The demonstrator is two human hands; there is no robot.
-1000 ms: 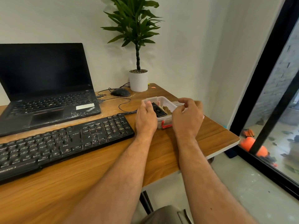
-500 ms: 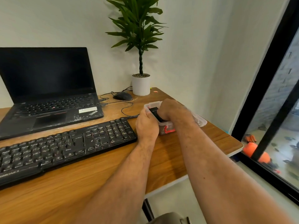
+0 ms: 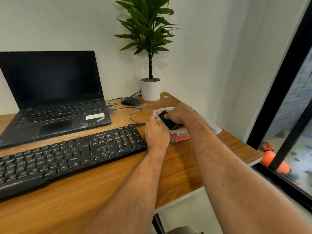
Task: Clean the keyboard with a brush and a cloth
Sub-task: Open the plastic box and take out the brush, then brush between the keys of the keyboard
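Observation:
A black keyboard (image 3: 67, 157) lies across the wooden desk (image 3: 177, 166) at the left. To its right stands a small clear plastic box (image 3: 179, 134) with an orange latch. My left hand (image 3: 156, 132) grips the box's near-left wall. My right hand (image 3: 179, 114) reaches into the box, fingers closed on a black object (image 3: 166, 120) inside it. Whether that object is the brush I cannot tell. The rest of the box's contents are hidden by my hands.
An open black laptop (image 3: 55, 98) stands behind the keyboard. A black mouse (image 3: 131, 101) and a potted plant (image 3: 150, 88) sit at the back, with cables (image 3: 133, 114) trailing toward the box. The desk's right edge drops beside a glass door (image 3: 290, 115).
My right hand moved from the box's right side into the box and closed on the black object. My left hand stayed on the box. The camera tilted up slightly.

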